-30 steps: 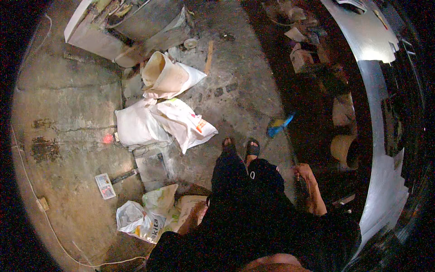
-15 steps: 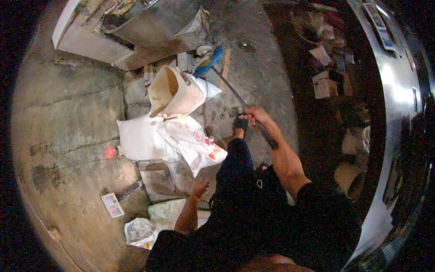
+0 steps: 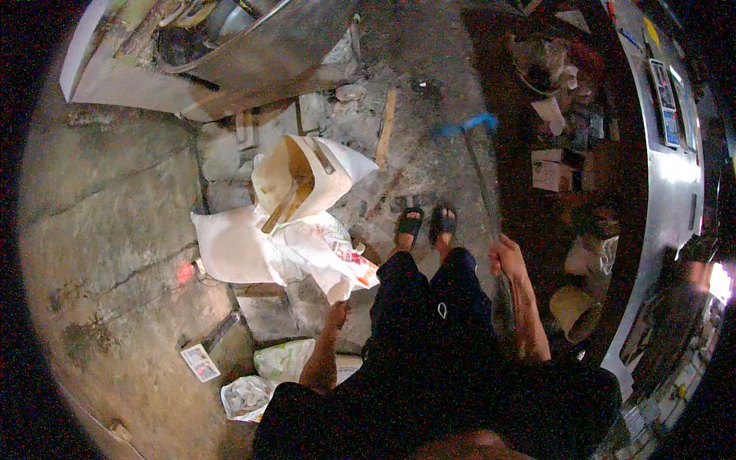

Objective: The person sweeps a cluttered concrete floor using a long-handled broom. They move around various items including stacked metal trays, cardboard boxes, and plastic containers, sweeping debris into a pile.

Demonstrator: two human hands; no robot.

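Observation:
My right hand (image 3: pixel 507 257) is closed round the dark handle of a broom (image 3: pixel 479 165). The broom's blue head (image 3: pixel 477 123) is blurred, out on the floor ahead and to the right of my feet. My left hand (image 3: pixel 338 313) hangs low with its fingers curled, right at the lower corner of a white plastic bag (image 3: pixel 314 249) with red print. Whether it grips that corner I cannot make out. A cream container (image 3: pixel 336 170), open at the top, lies tilted on the white sacks, a stick-like piece (image 3: pixel 280 215) at its mouth.
A plump white sack (image 3: pixel 234 249) lies on the floor at left. Beyond it stands a low counter or basin (image 3: pixel 138 80). A wooden strip (image 3: pixel 387 126) lies on the floor. Boxes (image 3: pixel 552 170) and clutter fill the shelf under a metal table (image 3: pixel 665 176) at right. Small bags (image 3: pixel 247 397) sit lower left.
The broom has swung to the right, away from the sacks, with my right hand shifting right and down. My feet now stand side by side. My left hand's fingers look more curled.

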